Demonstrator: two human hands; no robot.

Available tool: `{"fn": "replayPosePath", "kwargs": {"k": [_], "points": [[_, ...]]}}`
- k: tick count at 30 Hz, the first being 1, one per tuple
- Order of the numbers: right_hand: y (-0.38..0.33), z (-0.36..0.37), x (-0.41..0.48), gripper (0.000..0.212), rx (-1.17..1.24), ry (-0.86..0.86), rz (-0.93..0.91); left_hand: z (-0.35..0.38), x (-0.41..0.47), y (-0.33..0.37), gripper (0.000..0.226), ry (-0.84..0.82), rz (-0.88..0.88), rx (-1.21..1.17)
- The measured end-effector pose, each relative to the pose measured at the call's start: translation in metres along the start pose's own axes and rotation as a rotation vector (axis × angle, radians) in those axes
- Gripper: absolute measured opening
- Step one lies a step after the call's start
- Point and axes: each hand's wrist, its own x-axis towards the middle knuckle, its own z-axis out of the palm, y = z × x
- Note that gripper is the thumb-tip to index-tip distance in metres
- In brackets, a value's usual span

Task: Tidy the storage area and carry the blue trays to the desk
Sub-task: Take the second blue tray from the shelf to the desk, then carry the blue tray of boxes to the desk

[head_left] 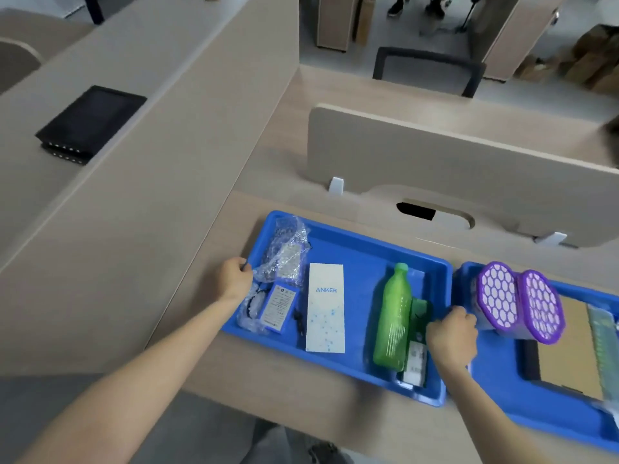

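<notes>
Shallow blue plastic tray (361, 283), loaded: left hand (234, 279) and right hand (452, 333) each curl round an end rim; best kept level, lest the lying green plastic bottle (393, 316) roll.

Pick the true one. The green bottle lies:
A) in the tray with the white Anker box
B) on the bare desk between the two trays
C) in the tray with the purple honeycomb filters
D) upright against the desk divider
A: the green bottle lies on its side in the blue tray that also holds the white Anker box; the purple filters sit in the neighbouring tray.
</notes>
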Motion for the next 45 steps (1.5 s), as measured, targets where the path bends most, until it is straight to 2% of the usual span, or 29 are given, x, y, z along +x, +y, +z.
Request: {"fn": "replayPosePath", "kwargs": {"k": [2, 3, 4, 7, 10, 12, 14, 16, 19, 21, 24, 27, 30, 33, 39, 42, 45], "points": [[-0.006, 0.001, -0.019, 0.039, -0.001, 0.101, -0.163, -0.006, -0.012, -0.01, 0.021, 0.056, -0.001, -0.025], [-0.01, 0.002, -0.031, 0.038, 0.029, 0.099, -0.259, -0.011, -0.024, -0.015, 0.024, 0.096, 0.011, -0.015], [-0.015, 0.005, -0.044, 0.034, 0.071, 0.032, -0.342, -0.018, -0.039, -0.022, 0.023, 0.143, 0.026, -0.002], [-0.025, 0.02, -0.099, 0.021, 0.147, -0.309, -0.575, -0.04, -0.104, -0.056, 0.013, 0.256, 0.062, -0.023], [-0.034, 0.038, -0.168, 0.016, 0.025, -0.529, -0.904, -0.057, -0.194, -0.117, 0.011, 0.239, -0.038, -0.147], [-0.039, 0.062, -0.218, 0.011, -0.057, -0.804, -1.051, -0.07, -0.265, -0.17, 0.012, 0.258, -0.203, -0.217], [-0.042, 0.096, -0.266, 0.025, -0.143, -1.112, -1.079, -0.079, -0.34, -0.239, 0.014, 0.305, -0.458, -0.278], [-0.048, 0.131, -0.314, 0.028, -0.331, -1.281, -1.082, -0.083, -0.422, -0.309, 0.017, 0.345, -0.763, -0.334], [-0.066, 0.182, -0.388, 0.016, -0.573, -1.363, -1.072, -0.068, -0.537, -0.397, 0.015, 0.478, -1.148, -0.553], [-0.087, 0.216, -0.445, 0.017, -0.655, -1.342, -1.131, -0.057, -0.593, -0.421, 0.016, 0.563, -1.313, -0.672], [-0.124, 0.266, -0.536, 0.019, -0.672, -1.355, -1.189, -0.058, -0.629, -0.441, 0.016, 0.677, -1.502, -0.944], [-0.161, 0.302, -0.609, 0.018, -0.662, -1.326, -1.208, -0.092, -0.626, -0.473, 0.018, 0.718, -1.542, -1.214], [-0.192, 0.326, -0.646, 0.016, -0.721, -1.254, -1.16, -0.163, -0.595, -0.52, 0.022, 0.739, -1.537, -1.364], [-0.226, 0.35, -0.666, 0.015, -0.748, -1.212, -1.034, -0.285, -0.532, -0.573, 0.02, 0.751, -1.464, -1.354], [-0.321, 0.412, -0.722, 0.029, -0.752, -1.163, -0.787, -0.535, -0.369, -0.662, 0.014, 0.738, -1.095, -1.267], [-0.387, 0.466, -0.778, 0.03, -0.717, -1.168, -0.719, -0.617, -0.297, -0.707, 0.013, 0.78, -0.995, -1.218], [-0.473, 0.52, -0.863, 0.027, -0.729, -1.187, -0.79, -0.672, -0.251, -0.749, 0.013, 0.777, -1.035, -1.222]]}}
